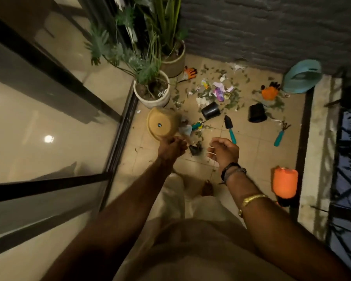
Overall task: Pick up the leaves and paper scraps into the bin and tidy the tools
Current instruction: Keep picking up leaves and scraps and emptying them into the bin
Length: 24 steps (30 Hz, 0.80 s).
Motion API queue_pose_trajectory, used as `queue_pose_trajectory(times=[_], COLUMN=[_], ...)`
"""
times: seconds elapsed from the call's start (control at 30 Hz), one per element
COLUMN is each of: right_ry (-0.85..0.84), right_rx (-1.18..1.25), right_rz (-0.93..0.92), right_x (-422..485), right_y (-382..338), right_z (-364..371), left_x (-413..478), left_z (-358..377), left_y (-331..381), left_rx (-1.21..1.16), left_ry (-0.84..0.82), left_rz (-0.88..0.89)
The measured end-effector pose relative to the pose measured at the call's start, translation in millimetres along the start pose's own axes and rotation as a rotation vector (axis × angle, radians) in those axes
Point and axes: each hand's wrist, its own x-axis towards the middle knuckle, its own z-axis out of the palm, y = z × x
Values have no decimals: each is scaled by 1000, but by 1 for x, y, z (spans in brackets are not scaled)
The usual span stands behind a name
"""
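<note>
my left hand (pixel 171 148) grips the tan bin (pixel 162 124) by its rim, middle of frame | my right hand (pixel 224 152) is half curled and looks empty | risk: the bin tilts, so paper scraps (pixel 221 88) may spill; my bare foot (pixel 207 189) may step on the trowel (pixel 230 128)

One wide-angle camera on the person's head looks steeply down and forward from standing height at the tiled floor (pixel 253 153). The left hand (pixel 171 147), at the bin (pixel 161 123), and right hand (pixel 224 152) sit mid-frame, nearest; a brick wall (pixel 272 27) closes the top.

Both arms forward: left hand (pixel 171 148) with fingers round the bin (pixel 160 116) rim (blurred), right hand (pixel 224 151) loosely cupped.
</note>
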Motion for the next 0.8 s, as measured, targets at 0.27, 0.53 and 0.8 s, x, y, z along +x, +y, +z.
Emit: queue_pose_trajectory(times=[0.27, 0.53, 0.8], right_ry=[39, 8, -85], right_rx=[4, -104, -620], right_rz=[40, 188, 108], right_x=[103, 304, 464], right_y=[-32, 56, 214], right_z=[51, 70, 84], left_x=[123, 291, 447], left_z=[25, 71, 111], left_y=[-12, -117, -253], left_rx=[-12, -105, -128], left_ry=[46, 220, 220], left_rz=[-165, -325, -465])
